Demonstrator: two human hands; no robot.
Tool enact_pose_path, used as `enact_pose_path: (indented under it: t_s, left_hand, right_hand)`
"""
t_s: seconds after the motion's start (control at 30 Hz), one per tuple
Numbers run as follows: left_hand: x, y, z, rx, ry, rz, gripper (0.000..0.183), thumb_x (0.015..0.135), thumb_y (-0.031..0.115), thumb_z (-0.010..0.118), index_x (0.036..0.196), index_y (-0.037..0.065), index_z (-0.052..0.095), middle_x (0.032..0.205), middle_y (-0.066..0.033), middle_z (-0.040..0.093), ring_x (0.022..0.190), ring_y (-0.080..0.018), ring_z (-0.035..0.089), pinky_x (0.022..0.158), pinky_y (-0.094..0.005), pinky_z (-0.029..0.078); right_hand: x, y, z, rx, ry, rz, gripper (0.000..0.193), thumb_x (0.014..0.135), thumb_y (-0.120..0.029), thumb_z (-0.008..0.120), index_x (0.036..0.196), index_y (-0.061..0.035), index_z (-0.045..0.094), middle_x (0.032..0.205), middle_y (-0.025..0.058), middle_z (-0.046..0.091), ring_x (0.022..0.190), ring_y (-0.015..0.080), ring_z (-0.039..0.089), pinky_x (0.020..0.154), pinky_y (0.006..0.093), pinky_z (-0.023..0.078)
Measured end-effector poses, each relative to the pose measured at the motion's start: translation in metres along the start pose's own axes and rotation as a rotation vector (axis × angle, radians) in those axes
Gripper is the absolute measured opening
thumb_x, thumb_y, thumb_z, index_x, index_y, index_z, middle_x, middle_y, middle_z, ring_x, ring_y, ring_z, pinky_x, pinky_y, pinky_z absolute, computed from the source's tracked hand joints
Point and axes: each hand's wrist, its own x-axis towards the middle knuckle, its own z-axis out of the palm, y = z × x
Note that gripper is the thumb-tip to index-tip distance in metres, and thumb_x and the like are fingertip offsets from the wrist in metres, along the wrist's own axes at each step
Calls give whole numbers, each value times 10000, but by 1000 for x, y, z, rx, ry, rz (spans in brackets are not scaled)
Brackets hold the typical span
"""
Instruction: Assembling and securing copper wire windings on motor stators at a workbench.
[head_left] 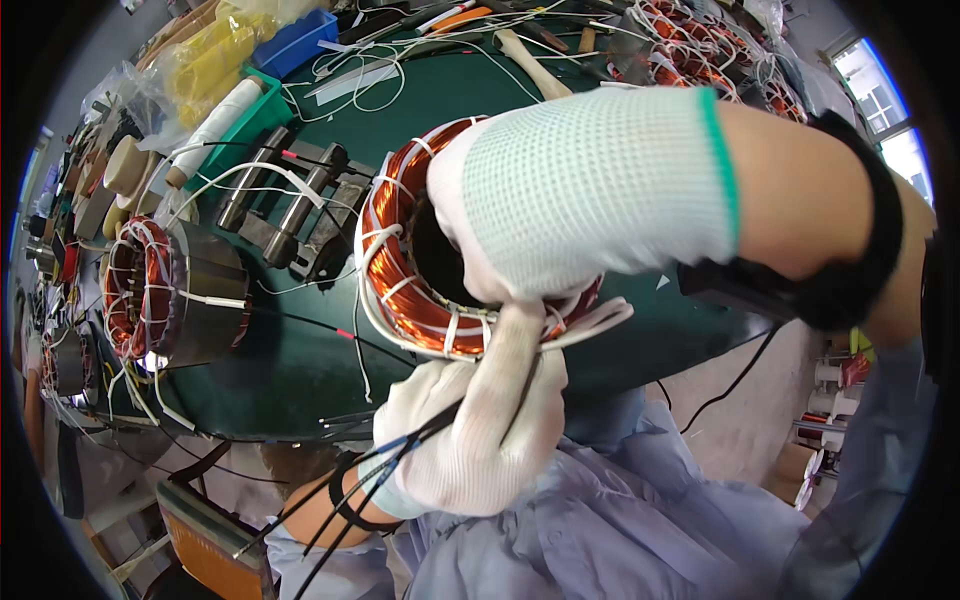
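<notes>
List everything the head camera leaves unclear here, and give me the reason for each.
All in the head view:
Right hand: its fingertips are hidden behind the back of the hand.
Copper-wound ring: its upper right part is covered by that hand.
Black leads: their upper ends are lost behind the left hand.
Heap of windings: cut off by the top edge.
Clutter at far left: too small and distorted near the rim.

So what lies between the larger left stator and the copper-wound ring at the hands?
The head view shows a two-bar metal fixture, a white lead across it and, lower, a black lead over the green tabletop.
</notes>
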Motion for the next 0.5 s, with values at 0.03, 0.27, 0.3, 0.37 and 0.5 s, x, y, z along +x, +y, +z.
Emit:
enact_pose_path:
  t_s: [0.03,0.27,0.3,0.37,0.5]
  left_hand:
    - [2,-2,-5,-60,-91,-19,203,717,48,720,905,-26,706,1126,-317,675,517,-146,575,439,-262,470]
    - [-9,-8,-5,79,-21,10,257,738,19,740,989,-27,714,1159,-307,653,694,-230,692,552,-319,569]
    - [-15,-2,-10,87,-100,-97,293,719,6,744,1010,-7,720,1178,-278,653,720,-250,703,603,-310,581]
    - [-8,-4,-4,86,19,1,303,713,-5,750,1015,5,724,1186,-249,658,771,-257,714,650,-309,587]
    - [4,16,-5,87,14,-226,248,728,4,787,945,116,744,1179,-94,679,897,-232,713,707,-301,586]
  right_hand:
    - [3,3,4,32,-12,-59,111,809,-156,671,777,-55,704,737,91,667,704,249,696,641,364,560]
    - [-49,-27,-29,606,251,331,311,971,-214,541,1054,61,661,861,104,704,647,115,607,604,290,508]
    - [-59,-37,2,1099,623,181,187,975,-92,530,1104,12,617,873,6,656,708,80,579,597,243,477]
    - [-110,-93,-1,1947,464,496,332,976,-247,571,1052,65,651,872,129,709,719,144,647,661,289,525]
    - [-133,-103,86,676,521,586,128,854,-150,676,932,-59,721,861,85,693,760,235,681,672,325,529]
